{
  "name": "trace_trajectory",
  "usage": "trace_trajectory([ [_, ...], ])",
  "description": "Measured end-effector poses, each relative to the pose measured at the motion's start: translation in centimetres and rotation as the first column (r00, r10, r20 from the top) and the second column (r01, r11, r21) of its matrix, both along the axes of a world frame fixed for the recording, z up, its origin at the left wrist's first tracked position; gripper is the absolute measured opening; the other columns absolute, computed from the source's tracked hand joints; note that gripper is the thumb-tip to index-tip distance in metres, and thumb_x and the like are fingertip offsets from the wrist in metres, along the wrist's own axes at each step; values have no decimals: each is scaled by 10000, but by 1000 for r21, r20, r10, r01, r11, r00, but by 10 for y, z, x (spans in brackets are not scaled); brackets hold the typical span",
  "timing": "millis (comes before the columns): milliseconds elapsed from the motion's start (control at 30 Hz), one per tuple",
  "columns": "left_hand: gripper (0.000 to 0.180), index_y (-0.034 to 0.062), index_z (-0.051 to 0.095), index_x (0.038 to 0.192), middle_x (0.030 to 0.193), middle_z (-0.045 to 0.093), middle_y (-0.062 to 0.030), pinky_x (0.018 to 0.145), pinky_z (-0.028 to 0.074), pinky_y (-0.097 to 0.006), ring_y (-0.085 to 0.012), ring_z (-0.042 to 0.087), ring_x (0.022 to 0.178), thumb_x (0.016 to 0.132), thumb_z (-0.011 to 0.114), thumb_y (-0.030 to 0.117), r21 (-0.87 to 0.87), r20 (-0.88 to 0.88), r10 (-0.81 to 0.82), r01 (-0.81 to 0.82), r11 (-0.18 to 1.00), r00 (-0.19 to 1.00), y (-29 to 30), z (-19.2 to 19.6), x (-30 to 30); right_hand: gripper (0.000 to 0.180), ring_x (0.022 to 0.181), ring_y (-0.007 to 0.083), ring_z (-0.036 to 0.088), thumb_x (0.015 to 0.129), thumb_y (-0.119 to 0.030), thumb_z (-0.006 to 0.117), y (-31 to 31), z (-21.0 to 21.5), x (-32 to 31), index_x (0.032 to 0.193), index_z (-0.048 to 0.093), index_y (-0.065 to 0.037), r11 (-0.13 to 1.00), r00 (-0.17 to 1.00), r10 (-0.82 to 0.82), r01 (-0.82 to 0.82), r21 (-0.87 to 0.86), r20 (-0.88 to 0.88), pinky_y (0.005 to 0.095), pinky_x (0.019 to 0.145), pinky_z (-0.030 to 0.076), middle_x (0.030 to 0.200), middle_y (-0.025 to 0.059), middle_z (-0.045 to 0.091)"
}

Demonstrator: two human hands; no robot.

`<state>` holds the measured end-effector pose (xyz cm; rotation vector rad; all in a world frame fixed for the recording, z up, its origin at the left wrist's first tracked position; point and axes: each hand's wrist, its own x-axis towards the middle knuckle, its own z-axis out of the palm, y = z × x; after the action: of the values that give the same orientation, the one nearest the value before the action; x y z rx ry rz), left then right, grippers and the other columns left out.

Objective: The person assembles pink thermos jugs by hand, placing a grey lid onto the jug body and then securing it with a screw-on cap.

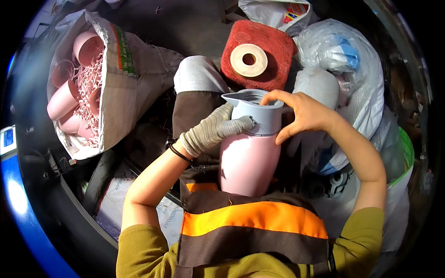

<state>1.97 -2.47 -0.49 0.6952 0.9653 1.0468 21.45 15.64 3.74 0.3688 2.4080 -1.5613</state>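
Note:
A pink vacuum jug [250,162] with a grey spouted collar [257,118] stands upright against my apron, between my legs. My left hand [215,127], in a striped knit glove with bare fingertips, is wrapped around the collar below the spout. Bare, my right hand [301,113] curls over the right side of the jug's top. Its fingers dip into the round opening and its thumb presses the outside near the seam between collar and body. What those fingertips touch inside the opening is hidden.
At the left, a white woven sack [111,83] holds pink jug bodies [65,99] and pink plastic scraps. Ahead is a red padded stool [273,39] carrying a cream ring-shaped disc [238,60]. Clear plastic bags [357,88] lie at the right. A blue machine edge [21,194] borders the far left.

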Motion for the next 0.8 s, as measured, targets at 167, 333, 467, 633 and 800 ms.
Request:
trace_trajectory([
  [167,713,11,393,1461,1336,547,-78,1057,406,-319,-153,517,1211,922,659,395,-55,-85,-147,142,988,985,6,-3,-8,781,971,219,676,593,-359,929,4,-7,2,1239,550,-136,998,1000,-27,28,-55,14,341,852,511,1046,85,701],
  [333,643,7,435,1434,1354,543,-71,1055,406,-318,-155,519,1213,943,634,372,-24,-143,-134,132,991,981,8,6,-8,762,1016,201,665,584,-312,944,6,-10,0,1220,582,-102,993,993,-61,71,-94,102,329,898,500,1089,73,696],
  [467,505,17,495,1397,1338,583,-75,1064,405,-320,-152,549,1186,1004,539,332,-75,333,-74,105,992,940,30,16,-21,710,1072,177,646,567,-274,954,9,-5,1,1166,638,-63,992,994,-102,99,-72,-35,316,953,479,1125,62,693],
  [633,561,24,602,1280,1086,691,-130,863,523,-320,-199,659,958,929,628,461,111,-703,74,6,994,707,89,7,-67,697,1021,151,645,544,-236,964,15,8,23,1141,645,-71,973,974,-223,220,-67,-49,296,919,484,1076,45,694],
  [800,636,137,592,1285,1196,650,-121,901,516,-392,-284,628,1116,811,705,546,191,-982,184,302,934,53,140,-32,-47,878,1091,168,605,449,-211,995,40,43,73,1212,613,-7,881,889,-365,426,207,-276,310,959,460,1157,75,650],
])
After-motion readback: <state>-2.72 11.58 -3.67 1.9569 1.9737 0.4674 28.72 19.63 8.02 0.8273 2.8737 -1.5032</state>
